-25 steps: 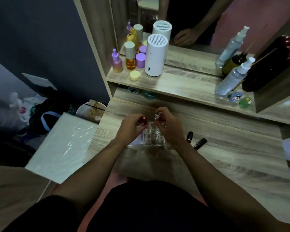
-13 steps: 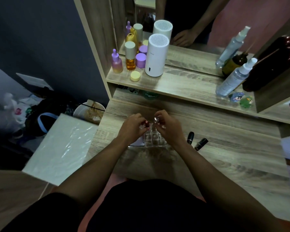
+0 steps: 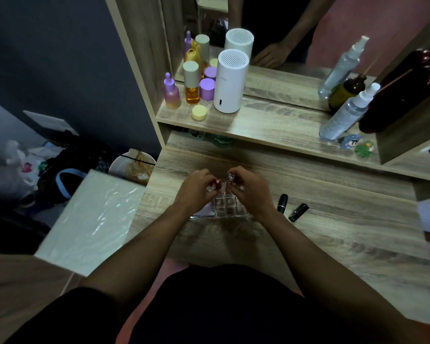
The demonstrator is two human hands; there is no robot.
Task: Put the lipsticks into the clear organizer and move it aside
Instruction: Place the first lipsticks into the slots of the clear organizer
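Nearest, on the desk (image 3: 333, 244): clear organizer (image 3: 227, 207) between both wrists. Just right of it, two black lipsticks (image 3: 282, 202) lying loose, near each other. Above the organizer, left hand (image 3: 196, 189) with grip clamped on a red lipstick (image 3: 218, 183); right hand (image 3: 251, 188) pinching a silver lipstick (image 3: 230, 178). Farther back, shelf (image 3: 271, 125) with bottles.

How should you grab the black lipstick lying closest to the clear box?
Probably pinch the black lipstick tube across its narrow middle, coming from above. It lies flat on the wooden tabletop, long sides bare, apart from the second black lipstick and right of the clear grid organizer.
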